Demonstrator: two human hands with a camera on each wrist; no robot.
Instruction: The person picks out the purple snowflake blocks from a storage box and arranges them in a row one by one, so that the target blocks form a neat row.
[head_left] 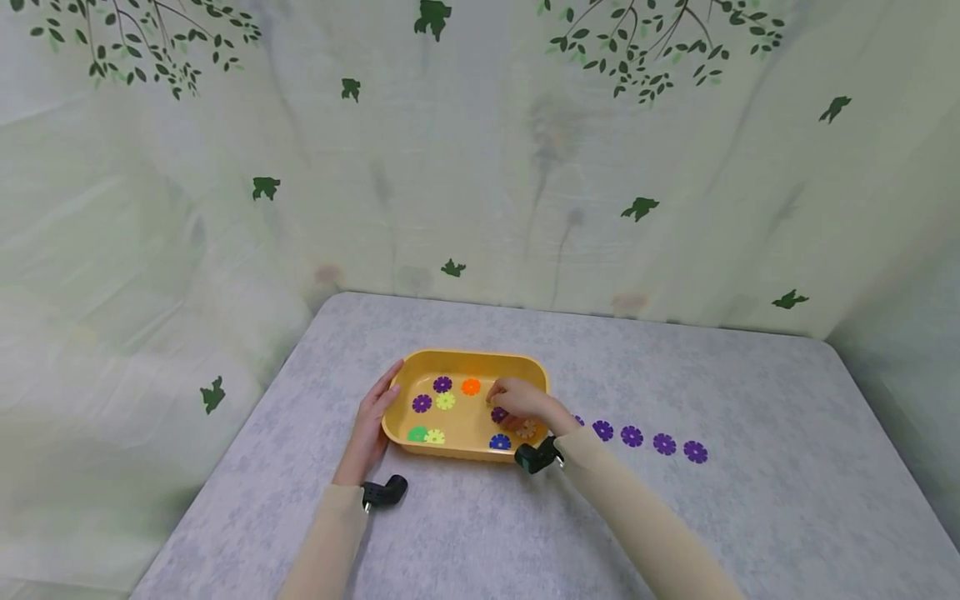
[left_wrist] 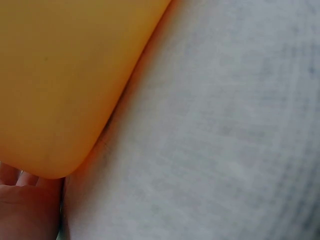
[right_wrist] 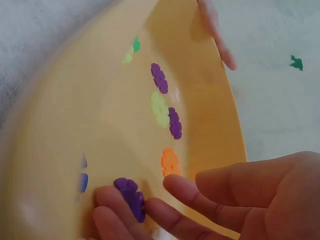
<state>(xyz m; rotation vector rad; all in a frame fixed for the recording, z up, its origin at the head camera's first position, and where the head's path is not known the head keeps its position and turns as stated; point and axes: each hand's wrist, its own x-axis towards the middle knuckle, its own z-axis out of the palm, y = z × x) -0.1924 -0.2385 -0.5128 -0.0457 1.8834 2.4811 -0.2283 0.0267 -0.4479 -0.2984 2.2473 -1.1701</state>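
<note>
A yellow tray point(head_left: 465, 452) stands on the table, with several flower-shaped plastic discs inside. My left hand point(head_left: 372, 421) holds the tray's left side, its fingers along the outer wall; in the left wrist view part of that hand point(left_wrist: 30, 210) shows at the tray's corner. Over the tray's right part, my right hand point(head_left: 525, 400) reaches down with fingers loosely bent. A purple flower disc point(right_wrist: 131, 197) lies by its fingertips, partly covered, and no firm grip on it shows. Nearby is an orange disc point(right_wrist: 170, 161). A blue disc point(head_left: 500, 442) lies near the front wall.
Several purple discs point(head_left: 632, 436) form a row on the table to the right of the tray, its near end partly behind the right wrist. Other purple, light-yellow and green discs point(head_left: 417, 434) lie in the tray's left half. A leaf-printed curtain point(head_left: 480, 167) hangs behind the table.
</note>
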